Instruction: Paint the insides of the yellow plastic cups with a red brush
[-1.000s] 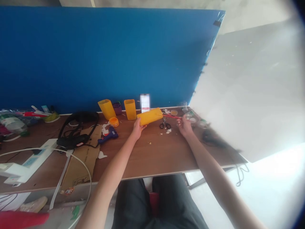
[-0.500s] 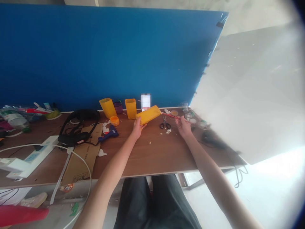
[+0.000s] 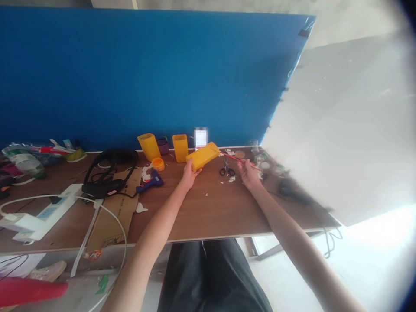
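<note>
My left hand (image 3: pixel 189 172) grips a yellow tube-shaped container (image 3: pixel 203 156) by its near end and holds it tilted above the brown table (image 3: pixel 208 212). My right hand (image 3: pixel 248 172) pinches a thin red brush or stick (image 3: pixel 231 157) whose tip reaches the container's far end. Small black scissors (image 3: pixel 226 170) lie on the table between my two hands.
Two yellow cups (image 3: pixel 148 146) (image 3: pixel 180 148), an orange jar (image 3: pixel 158 164), a blue glue gun (image 3: pixel 150 183), black headphones (image 3: pixel 108 173), cardboard (image 3: pixel 112 214) and a white power strip (image 3: pixel 42 212) lie to the left. A blue board (image 3: pixel 146 73) backs the table; a white board (image 3: pixel 341 130) leans at right.
The yellow container's far end has risen a little in my left hand. My right hand with the red stick has shifted slightly left toward it.
</note>
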A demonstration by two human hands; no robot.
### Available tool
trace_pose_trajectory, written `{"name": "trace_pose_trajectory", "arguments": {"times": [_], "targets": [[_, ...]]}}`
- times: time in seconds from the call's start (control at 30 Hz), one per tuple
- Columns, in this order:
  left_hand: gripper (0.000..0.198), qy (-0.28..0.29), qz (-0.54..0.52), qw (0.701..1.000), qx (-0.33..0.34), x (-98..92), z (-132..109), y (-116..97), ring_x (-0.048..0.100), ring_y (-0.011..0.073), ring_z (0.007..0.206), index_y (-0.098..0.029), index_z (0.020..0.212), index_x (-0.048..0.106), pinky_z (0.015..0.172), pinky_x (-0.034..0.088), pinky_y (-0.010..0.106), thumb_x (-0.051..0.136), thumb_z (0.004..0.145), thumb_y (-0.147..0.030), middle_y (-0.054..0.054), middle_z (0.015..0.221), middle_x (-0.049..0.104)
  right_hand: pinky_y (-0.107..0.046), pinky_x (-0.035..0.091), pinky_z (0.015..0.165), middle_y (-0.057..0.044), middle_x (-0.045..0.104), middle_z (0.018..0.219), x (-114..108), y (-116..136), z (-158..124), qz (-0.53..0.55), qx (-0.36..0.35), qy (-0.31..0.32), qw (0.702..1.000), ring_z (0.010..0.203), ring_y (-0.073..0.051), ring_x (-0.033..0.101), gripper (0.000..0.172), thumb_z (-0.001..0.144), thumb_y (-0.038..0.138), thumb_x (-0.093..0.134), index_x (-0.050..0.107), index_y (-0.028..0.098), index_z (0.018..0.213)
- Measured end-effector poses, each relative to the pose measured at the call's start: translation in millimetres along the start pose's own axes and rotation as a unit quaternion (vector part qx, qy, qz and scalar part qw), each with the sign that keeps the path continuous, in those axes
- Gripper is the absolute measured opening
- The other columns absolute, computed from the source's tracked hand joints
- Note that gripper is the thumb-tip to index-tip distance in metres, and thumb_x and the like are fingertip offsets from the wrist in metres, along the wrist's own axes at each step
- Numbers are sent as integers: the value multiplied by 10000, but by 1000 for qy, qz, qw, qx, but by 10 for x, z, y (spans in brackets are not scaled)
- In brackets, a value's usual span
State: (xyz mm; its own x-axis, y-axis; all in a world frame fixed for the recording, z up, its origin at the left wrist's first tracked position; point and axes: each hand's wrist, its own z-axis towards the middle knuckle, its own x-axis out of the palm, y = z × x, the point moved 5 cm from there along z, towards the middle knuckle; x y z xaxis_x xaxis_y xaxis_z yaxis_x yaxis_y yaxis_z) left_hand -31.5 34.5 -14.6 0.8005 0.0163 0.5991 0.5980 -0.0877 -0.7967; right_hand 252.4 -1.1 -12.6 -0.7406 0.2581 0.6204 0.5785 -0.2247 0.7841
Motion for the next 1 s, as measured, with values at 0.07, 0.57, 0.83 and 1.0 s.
{"name": "trace_pose_trajectory", "arguments": {"times": [0.07,0.57,0.83,1.0], "targets": [[434,0,1,1000,-2,4,-2,-3,706,190,920,-210,1262,564,774,546,284,566,907,-460,108,1190,681,-251,573,687,-41,675,934,5,5,-4,3,-2,-1,1000,792,-105,654,205,961,313,591,652,119,989],[417,-8,-11,1000,3,-13,-7,-3,708,207,950,-195,1216,587,757,549,278,610,879,-439,108,1194,682,-252,587,701,-51,691,988,42,6,-17,5,-6,21,1000,832,-114,674,176,948,275,612,661,118,1008],[469,-2,-11,1000,-7,-9,13,3,708,197,944,-211,1268,566,779,543,284,592,883,-477,112,1235,668,-192,542,595,-36,677,924,53,23,-20,19,21,48,998,696,-72,628,198,969,278,581,649,115,1057],[485,-5,-13,1000,-11,-3,7,-1,707,197,939,-216,1298,545,781,538,287,570,894,-485,111,1230,670,-204,544,593,-33,675,835,44,47,-30,30,38,60,997,683,-80,634,344,994,422,514,652,114,929]]}}
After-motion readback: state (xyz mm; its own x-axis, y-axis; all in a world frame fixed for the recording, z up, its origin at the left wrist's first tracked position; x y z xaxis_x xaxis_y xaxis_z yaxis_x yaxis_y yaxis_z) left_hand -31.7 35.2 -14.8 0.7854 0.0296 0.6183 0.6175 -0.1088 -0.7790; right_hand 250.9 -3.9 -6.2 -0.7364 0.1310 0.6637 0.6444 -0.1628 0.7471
